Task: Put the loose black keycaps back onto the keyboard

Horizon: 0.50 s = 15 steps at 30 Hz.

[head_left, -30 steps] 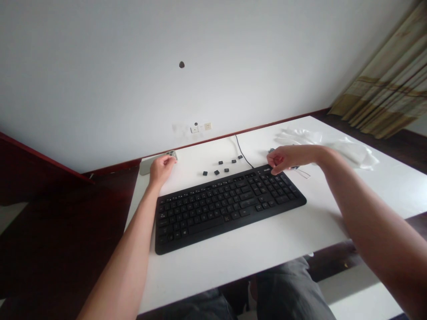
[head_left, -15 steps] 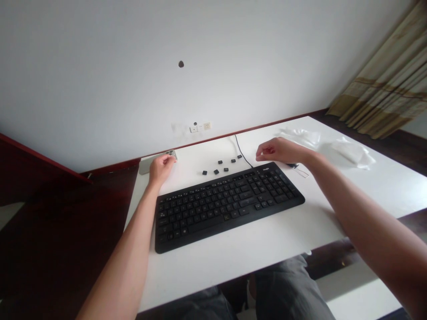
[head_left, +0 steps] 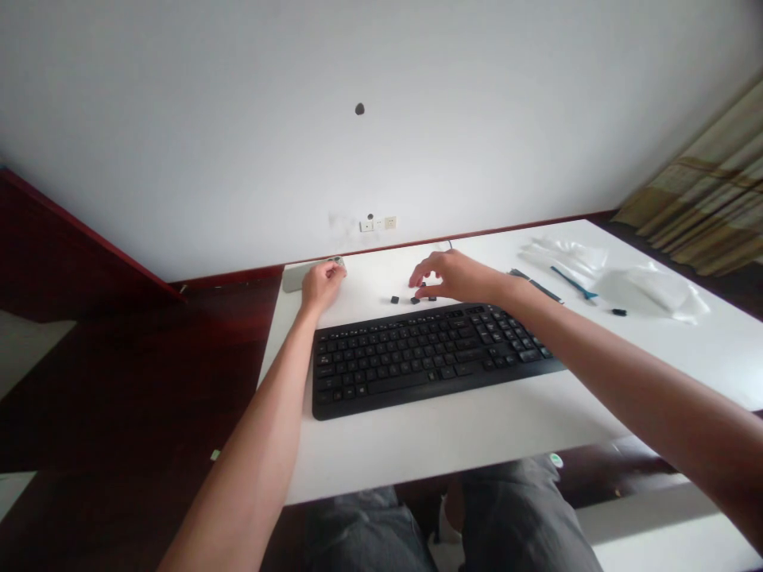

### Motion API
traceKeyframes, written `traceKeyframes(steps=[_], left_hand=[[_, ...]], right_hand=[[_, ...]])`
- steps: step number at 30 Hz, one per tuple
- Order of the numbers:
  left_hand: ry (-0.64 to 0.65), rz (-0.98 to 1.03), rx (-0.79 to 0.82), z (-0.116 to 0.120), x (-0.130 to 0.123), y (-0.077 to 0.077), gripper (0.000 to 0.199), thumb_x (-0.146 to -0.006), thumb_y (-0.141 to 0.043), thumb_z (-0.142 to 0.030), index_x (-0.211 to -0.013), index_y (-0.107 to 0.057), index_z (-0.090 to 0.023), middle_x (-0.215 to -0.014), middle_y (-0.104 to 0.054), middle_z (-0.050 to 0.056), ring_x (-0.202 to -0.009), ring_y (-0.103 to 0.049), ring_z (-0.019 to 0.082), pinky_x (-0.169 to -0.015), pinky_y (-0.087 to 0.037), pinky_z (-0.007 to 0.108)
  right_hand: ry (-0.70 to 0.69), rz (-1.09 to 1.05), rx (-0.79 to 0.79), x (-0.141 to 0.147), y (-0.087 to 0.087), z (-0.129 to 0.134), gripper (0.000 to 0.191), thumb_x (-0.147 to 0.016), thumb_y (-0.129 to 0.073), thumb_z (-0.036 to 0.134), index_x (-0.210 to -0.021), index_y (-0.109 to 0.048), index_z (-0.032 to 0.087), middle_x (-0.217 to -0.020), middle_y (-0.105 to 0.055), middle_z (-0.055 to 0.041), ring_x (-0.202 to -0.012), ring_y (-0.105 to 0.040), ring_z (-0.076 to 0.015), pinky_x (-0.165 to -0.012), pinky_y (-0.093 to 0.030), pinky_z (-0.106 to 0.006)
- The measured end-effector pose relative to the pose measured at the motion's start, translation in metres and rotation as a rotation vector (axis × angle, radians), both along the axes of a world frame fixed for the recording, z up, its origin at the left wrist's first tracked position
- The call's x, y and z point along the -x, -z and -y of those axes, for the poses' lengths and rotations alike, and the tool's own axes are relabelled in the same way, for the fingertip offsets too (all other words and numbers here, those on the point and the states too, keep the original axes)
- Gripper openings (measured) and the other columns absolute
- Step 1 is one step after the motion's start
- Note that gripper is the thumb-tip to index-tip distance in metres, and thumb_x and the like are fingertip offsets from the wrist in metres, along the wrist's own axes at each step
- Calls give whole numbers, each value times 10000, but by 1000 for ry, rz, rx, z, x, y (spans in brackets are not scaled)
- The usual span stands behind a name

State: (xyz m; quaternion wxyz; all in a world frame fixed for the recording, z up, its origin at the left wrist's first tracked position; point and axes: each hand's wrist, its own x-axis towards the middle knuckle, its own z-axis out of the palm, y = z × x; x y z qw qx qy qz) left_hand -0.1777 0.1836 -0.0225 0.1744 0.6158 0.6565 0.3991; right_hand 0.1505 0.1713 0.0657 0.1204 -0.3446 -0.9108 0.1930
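Our right hand [head_left: 456, 278] open, fingers spread above loose keycaps [head_left: 394, 299], just behind keyboard [head_left: 429, 357]. Left hand [head_left: 322, 286] curled on phone [head_left: 296, 279] at back of table [head_left: 477, 421]. Risk: low fingers could brush keycaps, scattering them.

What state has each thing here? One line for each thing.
Pale smartphone: flat, camera lenses up.
Small square black keycaps: loose on the table.
Left hand: curled on the smartphone.
Right hand: fingers spread, above the keycaps.
Black rectangular keyboard: flat on the table.
Slim blue plastic tool: lying flat.
Crumpled clear plastic film: loosely spread.
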Motion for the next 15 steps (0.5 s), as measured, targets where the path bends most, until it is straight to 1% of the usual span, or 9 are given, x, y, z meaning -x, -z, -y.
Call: traceKeyframes(steps=[1,3,5,6,8,10,11,12,15], left_hand=[[-2,-3,0,0,0,0,248,-870,-628,-401,-769,-764,-221,-794,-781,51,-785,-694,262,-727,-407,341],[0,-1,-3,1,-1,0,240,-870,-627,-388,-760,-757,-218,-786,-776,53,-776,-687,262,-713,-393,341],[9,6,-13,1,-1,0,237,-871,-624,-378,-749,-747,-216,-786,-774,56,-774,-683,261,-709,-388,342],[11,7,-17,1,-2,0,236,-871,-624,-375,-744,-743,-216,-779,-770,56,-771,-681,260,-707,-387,343],[13,7,-23,1,-1,1,234,-870,-626,-374,-739,-740,-218,-764,-762,53,-764,-676,259,-701,-384,344],[12,6,-24,1,-1,1,233,-871,-627,-377,-744,-744,-221,-758,-759,49,-761,-673,259,-695,-384,343],[12,6,-25,1,0,2,234,-873,-628,-381,-749,-747,-222,-759,-759,49,-761,-672,259,-692,-383,344],[13,7,-24,1,0,2,237,-874,-629,-386,-754,-750,-222,-762,-760,48,-760,-671,259,-691,-383,344],[17,6,-22,-1,0,3,241,-874,-632,-394,-762,-756,-222,-772,-766,49,-755,-672,255,-691,-385,346]], right_hand=[[-23,34,-12,11,3,-2,264,-925,-743,463,-1072,-821,258,-1088,-816,-68,-969,-696,-250,-848,-467,-353],[-25,103,-43,30,12,-6,337,-907,-770,516,-1110,-814,250,-1082,-810,-83,-956,-690,-263,-828,-463,-363],[-27,144,-49,42,22,-10,390,-880,-796,532,-1141,-806,243,-1058,-806,-91,-942,-687,-274,-806,-463,-369],[-45,150,-38,47,27,-11,365,-883,-795,499,-1140,-804,239,-1046,-804,-90,-936,-689,-272,-802,-465,-368],[-100,137,-5,51,32,-13,241,-909,-751,375,-1096,-803,233,-1018,-804,-81,-909,-692,-249,-808,-473,-362],[-128,102,17,47,31,-13,164,-910,-708,296,-1031,-796,228,-986,-800,-72,-877,-687,-224,-811,-482,-353],[-110,80,23,41,28,-14,149,-900,-711,302,-1004,-787,226,-967,-795,-68,-862,-684,-217,-802,-485,-348],[-75,54,31,34,24,-15,163,-885,-733,341,-992,-777,225,-951,-789,-65,-853,-681,-214,-788,-487,-343],[122,-11,66,-4,8,-22,314,-812,-812,511,-917,-741,224,-865,-768,-49,-804,-680,-209,-748,-488,-340]])
